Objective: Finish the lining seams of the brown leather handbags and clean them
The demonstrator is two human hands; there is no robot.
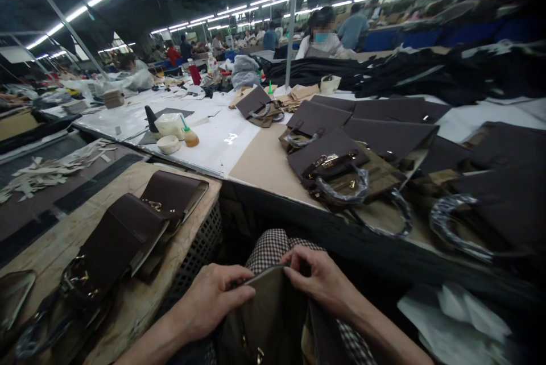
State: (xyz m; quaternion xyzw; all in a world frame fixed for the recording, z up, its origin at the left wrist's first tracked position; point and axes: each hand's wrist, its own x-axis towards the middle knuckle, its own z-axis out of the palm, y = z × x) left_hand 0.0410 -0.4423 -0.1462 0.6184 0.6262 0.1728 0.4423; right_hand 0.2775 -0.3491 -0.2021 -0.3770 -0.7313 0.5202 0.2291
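An olive-brown handbag [268, 314] rests in my lap over checked cloth, its top edge turned up toward me. Thumb and fingers of my left hand [217, 294] pinch the left end of that edge. At the other end, my right hand [318, 274] grips the edge between thumb and curled fingers. Small gold-coloured fittings show low on the bag's face. Its lower part runs out of view at the bottom.
To my left, dark brown handbags [123, 228] lie on a worn board [128, 319]. More handbags with wrapped handles [341, 189] crowd the table ahead. A glue bottle [190, 136] stands beside a tape roll [168, 144]. A person [322, 38] is across the table.
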